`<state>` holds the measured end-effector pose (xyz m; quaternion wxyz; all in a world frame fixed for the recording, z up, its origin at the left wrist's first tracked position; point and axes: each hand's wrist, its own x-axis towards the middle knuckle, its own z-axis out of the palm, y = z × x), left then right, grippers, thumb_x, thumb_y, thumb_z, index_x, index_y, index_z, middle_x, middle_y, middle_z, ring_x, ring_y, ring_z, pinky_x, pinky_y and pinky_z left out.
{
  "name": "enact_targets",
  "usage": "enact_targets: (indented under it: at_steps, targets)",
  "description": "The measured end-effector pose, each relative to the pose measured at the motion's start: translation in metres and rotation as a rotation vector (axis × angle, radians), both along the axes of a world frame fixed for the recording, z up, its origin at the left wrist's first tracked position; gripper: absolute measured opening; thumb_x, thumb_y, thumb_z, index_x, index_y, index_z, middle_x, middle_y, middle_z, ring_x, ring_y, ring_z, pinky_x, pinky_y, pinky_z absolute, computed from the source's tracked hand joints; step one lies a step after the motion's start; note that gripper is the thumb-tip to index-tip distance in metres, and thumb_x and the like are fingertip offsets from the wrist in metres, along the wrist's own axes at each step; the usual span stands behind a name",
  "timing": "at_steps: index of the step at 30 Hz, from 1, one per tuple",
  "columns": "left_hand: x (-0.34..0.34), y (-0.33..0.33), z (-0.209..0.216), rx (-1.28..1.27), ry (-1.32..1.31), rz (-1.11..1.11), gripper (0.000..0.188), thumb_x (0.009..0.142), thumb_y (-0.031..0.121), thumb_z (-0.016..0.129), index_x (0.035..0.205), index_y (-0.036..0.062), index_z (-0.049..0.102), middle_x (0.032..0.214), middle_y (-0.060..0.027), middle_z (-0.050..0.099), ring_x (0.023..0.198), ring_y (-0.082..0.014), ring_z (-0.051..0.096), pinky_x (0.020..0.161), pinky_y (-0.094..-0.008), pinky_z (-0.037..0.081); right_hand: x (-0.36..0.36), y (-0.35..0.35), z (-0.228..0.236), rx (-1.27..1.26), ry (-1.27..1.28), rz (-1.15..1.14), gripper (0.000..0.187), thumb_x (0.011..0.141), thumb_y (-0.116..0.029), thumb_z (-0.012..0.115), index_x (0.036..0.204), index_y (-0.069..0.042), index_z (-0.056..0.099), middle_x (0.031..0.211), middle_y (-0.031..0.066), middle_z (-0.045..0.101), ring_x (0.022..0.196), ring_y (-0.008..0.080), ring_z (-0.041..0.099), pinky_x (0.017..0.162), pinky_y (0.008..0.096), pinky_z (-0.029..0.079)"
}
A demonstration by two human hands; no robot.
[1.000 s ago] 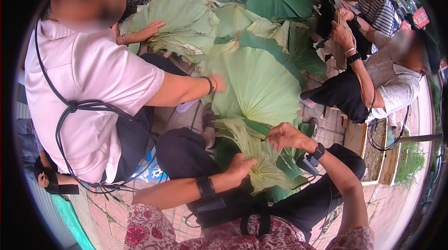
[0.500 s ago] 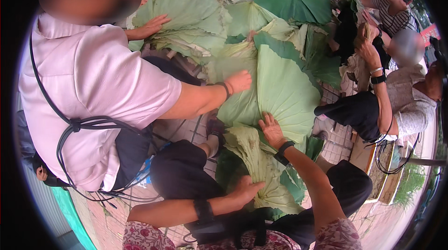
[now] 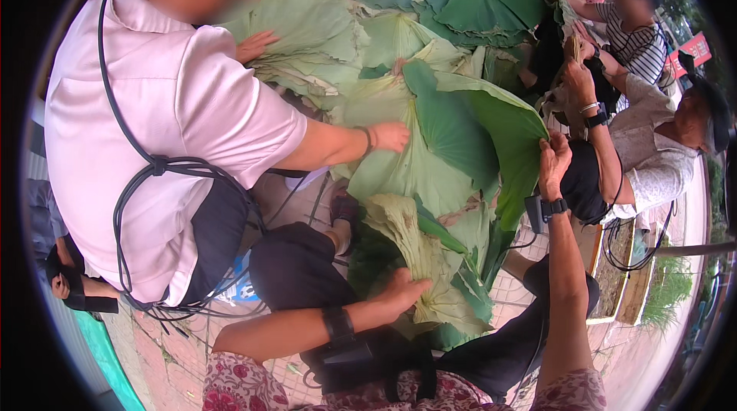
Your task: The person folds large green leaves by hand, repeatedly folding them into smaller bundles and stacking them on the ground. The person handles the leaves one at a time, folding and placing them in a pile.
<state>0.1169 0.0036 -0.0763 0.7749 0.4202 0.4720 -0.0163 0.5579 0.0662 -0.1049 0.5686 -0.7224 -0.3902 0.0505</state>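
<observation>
Large green lotus leaves lie spread and stacked in front of me. My right hand (image 3: 553,164) is closed on the rim of one lotus leaf (image 3: 513,135), lifting its right side so that it folds up and over. Low in the middle, my left hand (image 3: 402,293) is wrapped round a gathered bundle of pale yellow-green lotus leaves (image 3: 407,231) between my knees. Part of that bundle is hidden by my fingers. A co-worker's hand (image 3: 390,136) rests on the leaves left of the raised one.
A co-worker in a light pink shirt (image 3: 130,96) sits close on the left, with black cables hanging. To the right, another person (image 3: 649,150) holds folded leaves. More leaves (image 3: 495,4) pile up at the back. A wooden-edged planter (image 3: 633,280) stands at the right on the tiled ground.
My right hand has moved up and right from lying flat on a leaf and now lifts a leaf's rim. My left hand keeps its hold. The left co-worker has leaned forward.
</observation>
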Motion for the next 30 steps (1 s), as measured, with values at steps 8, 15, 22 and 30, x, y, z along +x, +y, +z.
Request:
enact_targets:
  at_steps: [8,15,22,30]
  targets:
    - [-0.002,-0.007,-0.029,-0.026,-0.014,-0.058,0.033,0.092,0.022,0.067,0.109,-0.0059,0.067,0.095,-0.0100,0.070,0.079,-0.0165,0.066,0.065,-0.0331,0.053,-0.019,0.056,0.096,-0.034,-0.303,-0.166,0.027,0.091,-0.006,0.064,0.117,0.001,0.067,0.100,0.0144,0.074,0.092,0.0184,0.069,0.086,0.0314,0.052]
    - [0.008,0.002,-0.025,-0.052,-0.065,0.025,0.041,0.092,0.028,0.070,0.116,-0.0040,0.062,0.101,-0.0101,0.068,0.086,-0.0181,0.067,0.067,-0.0359,0.056,-0.090,0.064,0.142,-0.002,-0.508,0.161,0.020,0.093,-0.005,0.061,0.113,-0.002,0.065,0.088,0.0210,0.070,0.075,0.0276,0.070,0.072,0.0350,0.053]
    - [0.014,0.016,0.011,-0.085,-0.085,0.260,0.059,0.096,0.049,0.066,0.131,0.0039,0.052,0.117,-0.0132,0.062,0.103,-0.0220,0.065,0.084,-0.0391,0.056,-0.252,-0.096,0.068,-0.400,-0.108,0.763,0.027,0.089,-0.002,0.065,0.116,-0.001,0.066,0.101,0.0210,0.070,0.084,0.0317,0.072,0.074,0.0368,0.056]
    - [-0.002,0.024,0.006,-0.440,-0.346,0.358,0.060,0.097,0.050,0.063,0.133,0.0039,0.052,0.119,-0.0168,0.065,0.104,-0.0296,0.069,0.088,-0.0435,0.058,-0.258,-0.094,0.052,-0.462,0.628,0.878,0.026,0.098,-0.011,0.056,0.118,0.003,0.064,0.110,0.0152,0.071,0.096,0.0241,0.071,0.087,0.0362,0.054]
